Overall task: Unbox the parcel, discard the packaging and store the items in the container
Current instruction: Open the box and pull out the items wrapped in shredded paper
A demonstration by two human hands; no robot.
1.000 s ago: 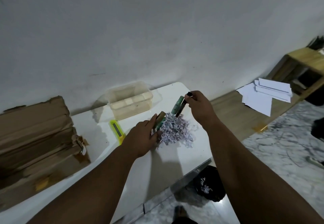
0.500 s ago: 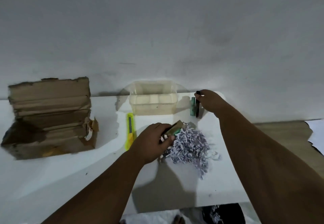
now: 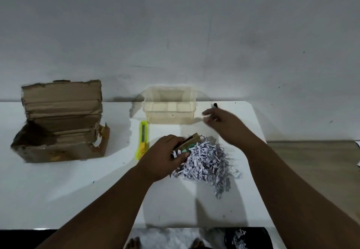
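Right hand (image 3: 220, 121), blurred, has swung from the shredded paper (image 3: 206, 161) toward the clear container (image 3: 169, 105), its fingers' grip unclear; left hand (image 3: 165, 158) pinches small items (image 3: 190, 141) on the counter (image 3: 58, 186), storing seemingly imminent

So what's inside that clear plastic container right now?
The clear container looks empty: only its pale ribbed bottom shows through the walls. The right hand beside it is blurred, so whether it holds anything is unclear.
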